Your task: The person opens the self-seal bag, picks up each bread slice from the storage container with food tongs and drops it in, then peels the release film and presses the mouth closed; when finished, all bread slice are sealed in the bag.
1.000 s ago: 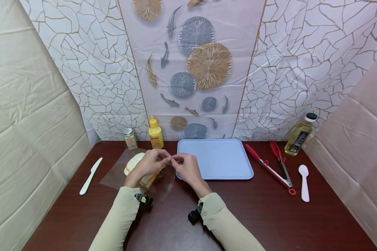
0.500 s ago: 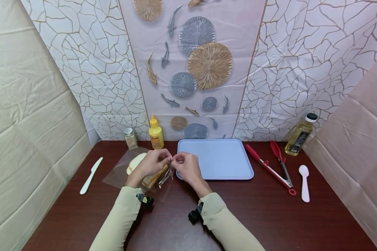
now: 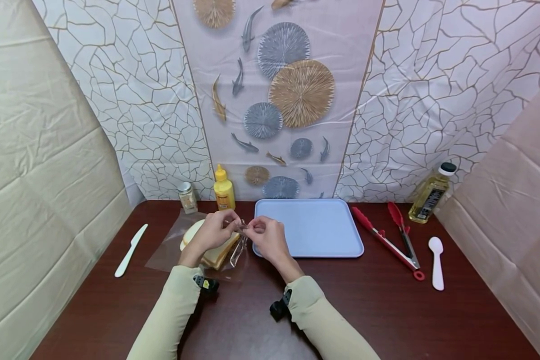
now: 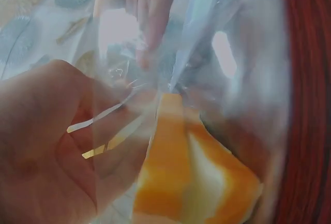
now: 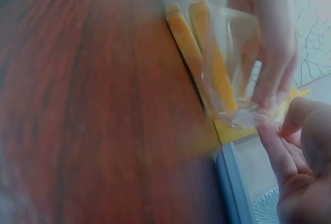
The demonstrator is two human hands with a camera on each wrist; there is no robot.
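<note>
While both hands meet just above the near-left part of the dark red table (image 3: 387,320), the left hand (image 3: 213,234) and the right hand (image 3: 264,236) each pinch the gathered mouth of a clear plastic bag (image 3: 237,249) between curled fingertips, the two pinches almost touching. Inside the bag lie slices of bread (image 3: 213,254), resting on the table beneath the left hand, and the bag's loose film spreads flat to the left of them. Seen from the left wrist, the bread shows as pale crumb with an orange-brown crust behind crinkled film, and the left thumb and fingers are curled on the plastic. Seen from the right wrist, the right fingertips grip the twisted film just above the slices. Just right of the hands sits a pale blue tray (image 3: 315,245), its near-left corner close to the right hand. A white plastic knife (image 3: 131,250) lies well to the left. Against the far wall stand a small spice jar (image 3: 186,197) and a yellow squeeze bottle (image 3: 223,190). Right of the tray lie red tongs (image 3: 389,235), then a white spoon (image 3: 436,261), with a bottle of oil (image 3: 429,194) at the far right.
</note>
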